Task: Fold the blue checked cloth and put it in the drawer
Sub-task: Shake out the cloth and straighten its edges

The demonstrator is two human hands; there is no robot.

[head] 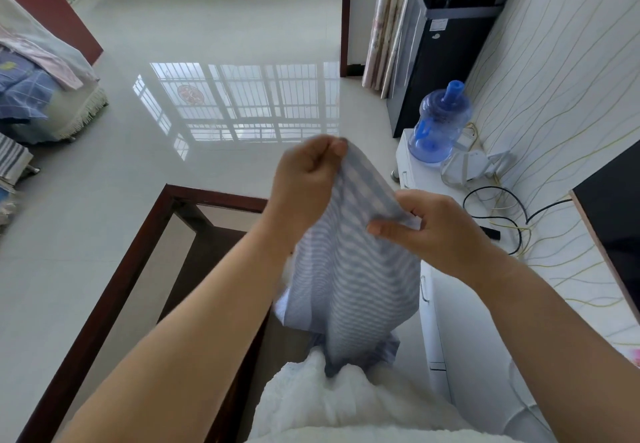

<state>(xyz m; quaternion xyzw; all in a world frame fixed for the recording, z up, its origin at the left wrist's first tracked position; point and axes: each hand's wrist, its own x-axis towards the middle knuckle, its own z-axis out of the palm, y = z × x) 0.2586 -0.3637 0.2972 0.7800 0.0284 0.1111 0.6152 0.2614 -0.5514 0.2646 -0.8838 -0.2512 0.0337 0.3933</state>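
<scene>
The blue checked cloth (356,280) hangs in the air in front of my body, its lower end bunched near my white garment. My left hand (304,179) pinches the cloth's far top corner between thumb and fingers. My right hand (436,231) grips the near top corner, so the top edge is stretched between the two hands. To the right stands a low white cabinet (450,321) with drawer fronts and small handles; the drawers look closed.
A dark wood-framed glass table (145,252) stands at lower left. On the white cabinet sit a blue water jug (438,124), a white router (464,169) and cables. A black screen (613,224) is at the right, a bed with bedding (41,89) at far left.
</scene>
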